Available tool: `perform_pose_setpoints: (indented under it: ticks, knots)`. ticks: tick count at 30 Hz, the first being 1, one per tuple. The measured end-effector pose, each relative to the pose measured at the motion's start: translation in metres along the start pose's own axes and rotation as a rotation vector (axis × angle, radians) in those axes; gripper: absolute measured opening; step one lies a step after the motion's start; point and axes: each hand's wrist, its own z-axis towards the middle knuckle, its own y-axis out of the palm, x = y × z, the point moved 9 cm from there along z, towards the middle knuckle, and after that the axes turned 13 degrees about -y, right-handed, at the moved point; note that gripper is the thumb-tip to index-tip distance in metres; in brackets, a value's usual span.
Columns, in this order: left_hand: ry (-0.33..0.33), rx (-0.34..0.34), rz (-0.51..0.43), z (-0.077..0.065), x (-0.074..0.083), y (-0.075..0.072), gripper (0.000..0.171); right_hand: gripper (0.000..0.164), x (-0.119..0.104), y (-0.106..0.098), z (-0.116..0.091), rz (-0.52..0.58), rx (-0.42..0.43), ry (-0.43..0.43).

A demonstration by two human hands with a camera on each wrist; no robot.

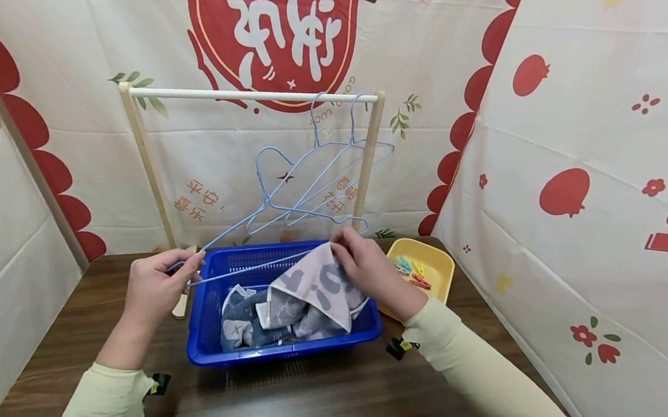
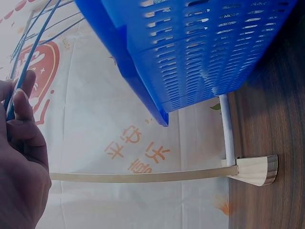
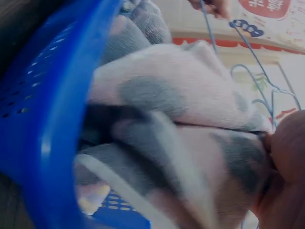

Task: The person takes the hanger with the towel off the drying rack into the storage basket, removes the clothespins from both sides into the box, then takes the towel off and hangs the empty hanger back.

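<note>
A light-blue wire hanger is held at its left end by my left hand, its hook pointing up. My right hand pinches the upper edge of a pink cloth with grey patterns near the hanger's right end. The cloth hangs down into a blue plastic basket, over grey-blue cloths lying inside. In the right wrist view the pink cloth drapes from my right hand. The left wrist view shows my left hand gripping the wire; part of the hand is cut off.
Behind the basket stands a rack with a white rail and wooden posts. Two blue hangers hang at its right end. A yellow tray holds several coloured clips. Printed cloth walls enclose the wooden table.
</note>
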Motion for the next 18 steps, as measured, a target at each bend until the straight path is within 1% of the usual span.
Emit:
perform_pose_setpoints:
  ticks: [2, 5, 8, 10, 12, 14, 16, 18]
  knots:
    - [-0.001, -0.001, 0.006, 0.000, -0.001, 0.000, 0.005, 0.006, 0.000, 0.010, -0.003, -0.036, -0.088, -0.019]
    - [0.000, 0.000, 0.009, 0.000, -0.002, 0.000, 0.005, 0.006, -0.001, 0.024, -0.006, -0.058, -0.209, -0.037]
    - [0.002, -0.001, 0.006, 0.000, -0.002, 0.000, 0.005, 0.011, -0.002, 0.035, -0.009, -0.068, -0.312, -0.055]
    - [0.001, -0.004, 0.005, 0.000, -0.002, 0.000, 0.004, 0.015, -0.005, 0.038, -0.010, -0.098, -0.367, -0.089]
    - [-0.001, -0.007, 0.004, -0.002, -0.002, -0.001, 0.004, 0.018, -0.011, 0.040, -0.011, -0.137, -0.401, -0.129]
    - [-0.003, -0.011, 0.006, -0.002, -0.003, -0.001, 0.004, 0.017, -0.017, 0.039, -0.010, -0.185, -0.416, -0.141]
    - [-0.008, -0.014, 0.007, -0.003, -0.004, -0.002, 0.004, 0.014, -0.022, 0.036, -0.008, -0.209, -0.417, -0.117]
    - [-0.011, -0.015, 0.008, -0.003, -0.005, -0.003, 0.004, 0.013, -0.025, 0.037, -0.007, -0.215, -0.424, -0.060]
